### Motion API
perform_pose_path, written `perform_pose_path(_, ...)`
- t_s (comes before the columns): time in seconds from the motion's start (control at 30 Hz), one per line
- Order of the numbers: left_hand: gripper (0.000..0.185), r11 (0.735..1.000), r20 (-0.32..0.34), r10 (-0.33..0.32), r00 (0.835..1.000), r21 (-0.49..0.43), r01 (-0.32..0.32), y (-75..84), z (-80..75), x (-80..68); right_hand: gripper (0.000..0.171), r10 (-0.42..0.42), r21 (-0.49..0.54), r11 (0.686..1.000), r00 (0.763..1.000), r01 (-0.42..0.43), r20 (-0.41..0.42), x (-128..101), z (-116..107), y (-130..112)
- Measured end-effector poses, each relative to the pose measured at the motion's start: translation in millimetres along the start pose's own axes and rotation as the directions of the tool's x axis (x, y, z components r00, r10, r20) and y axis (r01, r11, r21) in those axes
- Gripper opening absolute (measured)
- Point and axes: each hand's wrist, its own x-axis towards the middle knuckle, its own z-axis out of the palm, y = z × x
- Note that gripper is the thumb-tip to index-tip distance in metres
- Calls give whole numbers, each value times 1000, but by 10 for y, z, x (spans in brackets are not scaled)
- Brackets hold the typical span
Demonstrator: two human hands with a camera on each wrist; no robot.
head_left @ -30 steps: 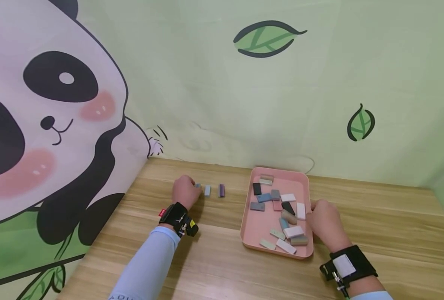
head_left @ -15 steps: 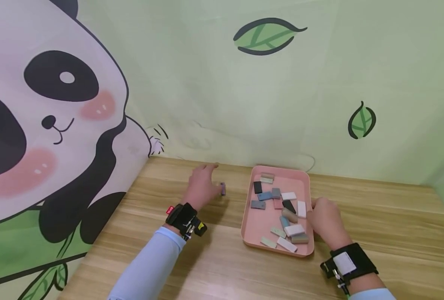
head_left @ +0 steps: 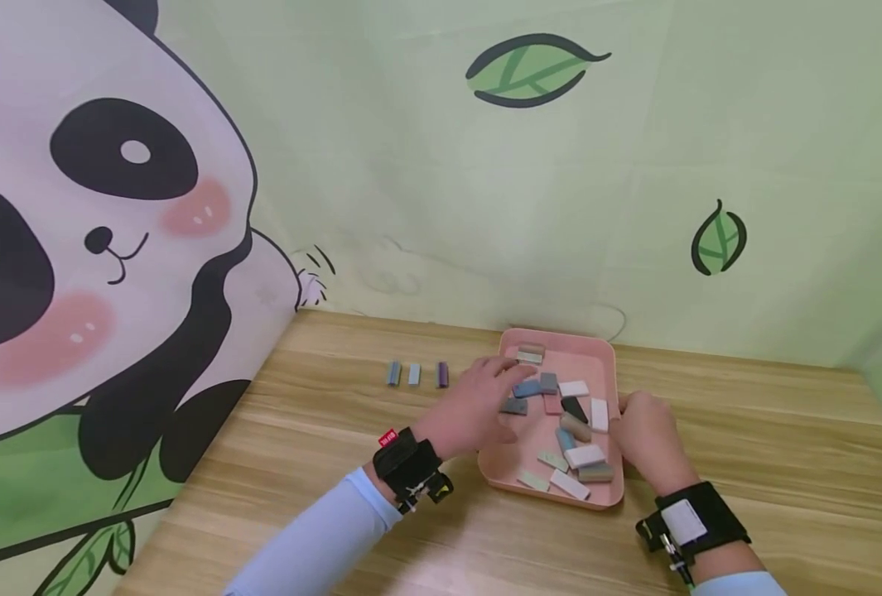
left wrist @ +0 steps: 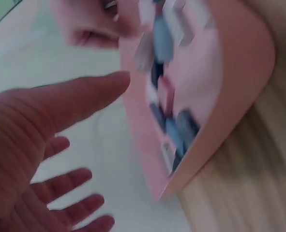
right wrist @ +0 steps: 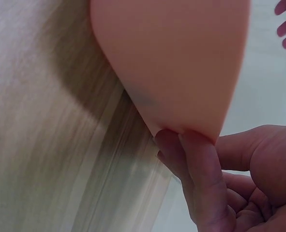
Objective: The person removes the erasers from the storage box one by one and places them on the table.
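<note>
A pink tray (head_left: 511, 444) holds several small flat blocks in grey, blue, white, black and tan. My left hand (head_left: 494, 382) hovers over the tray's left rim, empty, with its fingers (left wrist: 67, 180) spread straight in the left wrist view above the tray (left wrist: 239, 63). My right hand (head_left: 638, 422) grips the tray's right edge. In the right wrist view its fingers (right wrist: 201, 164) press against the tray's outer wall (right wrist: 172, 58). Left of the tray, three blocks stand in a row on the table: grey-blue (head_left: 393, 373), light blue (head_left: 414, 374) and purple (head_left: 442, 375).
The wooden table (head_left: 746, 463) meets a green wall with leaf prints at the back and a panda panel (head_left: 113, 248) on the left. Bare wood lies in front of the tray and to its right.
My left hand has left the row of blocks and swung right to the tray's left rim, uncovering the grey-blue and light blue blocks. The right hand has stayed on the tray.
</note>
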Motion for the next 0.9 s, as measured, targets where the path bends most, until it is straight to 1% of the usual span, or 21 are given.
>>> perform_pose_path(0.1, 88, 997, 76, 82, 994, -8, -82, 81, 116, 11, 20, 0, 1, 1000, 1000, 0, -2, 4, 2, 7)
perform_pose_path(0.2, 81, 991, 143, 135, 980, -27, -133, 142, 206, 25, 20, 9, 8, 1000, 1000, -9, 6, 4, 3, 7)
perform_pose_path(0.27, 70, 986, 176, 166, 970, -45, -161, 169, 250, 34, 20, 9, 6, 1000, 1000, -9, 7, 4, 0, 4)
perform_pose_path(0.37, 54, 979, 227, 200, 953, -90, -184, 196, 294, 42, 21, 6, 3, 1000, 1000, -6, 3, 2, -11, -1)
perform_pose_path(0.43, 41, 978, 259, 199, 945, -120, -173, 198, 330, 41, 21, 2, -1, 1000, 1000, -2, -2, 2, -14, -2)
perform_pose_path(0.5, 33, 977, 287, 193, 938, -146, -156, 193, 369, 41, 20, 3, 2, 1000, 1000, -3, -1, 2, -13, -2)
perform_pose_path(0.6, 26, 975, 294, 200, 935, -158, -159, 178, 432, 47, 20, 1, 7, 1000, 1000, -1, -2, 8, -6, 2)
perform_pose_path(0.67, 22, 971, 287, 219, 933, -154, -181, 168, 468, 56, 20, 1, 7, 1000, 1000, -1, -4, 13, -3, 7)
perform_pose_path(0.77, 20, 967, 280, 246, 928, -144, -212, 160, 511, 67, 20, 1, 3, 1000, 1000, -1, -12, 19, -3, 12)
perform_pose_path(0.9, 19, 967, 288, 247, 925, -134, -217, 159, 523, 71, 20, -1, -3, 1000, 1000, 1, -18, 23, -10, 14)
